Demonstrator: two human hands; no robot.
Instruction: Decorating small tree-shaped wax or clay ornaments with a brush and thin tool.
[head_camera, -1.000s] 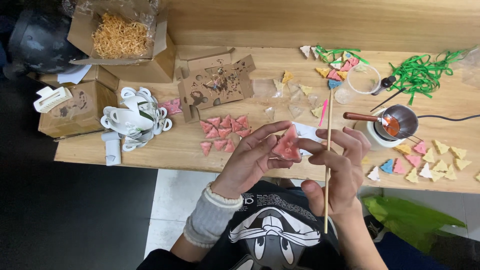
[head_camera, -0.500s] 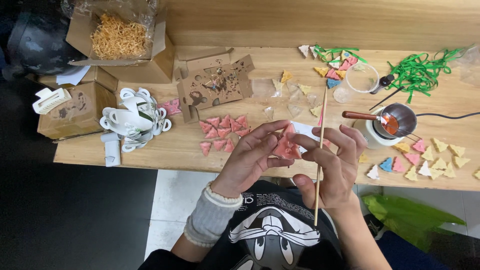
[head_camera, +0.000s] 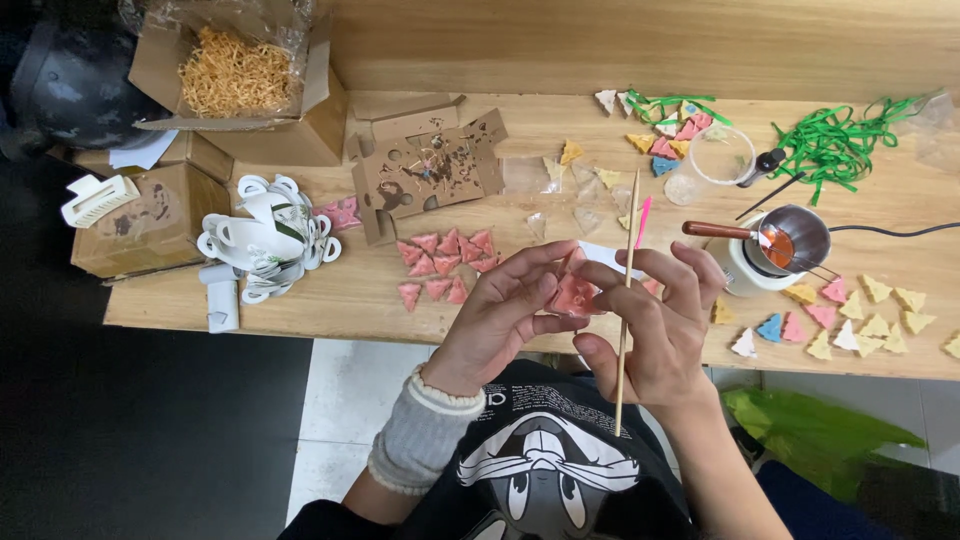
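Note:
My left hand (head_camera: 500, 315) and my right hand (head_camera: 655, 325) meet over the near edge of the wooden table (head_camera: 330, 300). Between their fingertips they pinch a small pink triangular piece (head_camera: 573, 296). My right hand also grips a thin wooden stick (head_camera: 626, 300), upright, its tip pointing away from me. Just beyond my left hand lies a cluster of pink triangles (head_camera: 445, 265) on the table.
A small metal pot with red liquid (head_camera: 795, 240) stands right of my hands, a spoon resting in it. Coloured triangles (head_camera: 860, 315) lie at the right, green ribbon (head_camera: 840, 140) behind. Left are white handled pieces (head_camera: 265, 235), cardboard boxes (head_camera: 150, 215) and a box of straw filler (head_camera: 235, 75).
The stick has slid a little forward and up in my right hand, and both hands have shifted slightly left while still pinching the pink piece.

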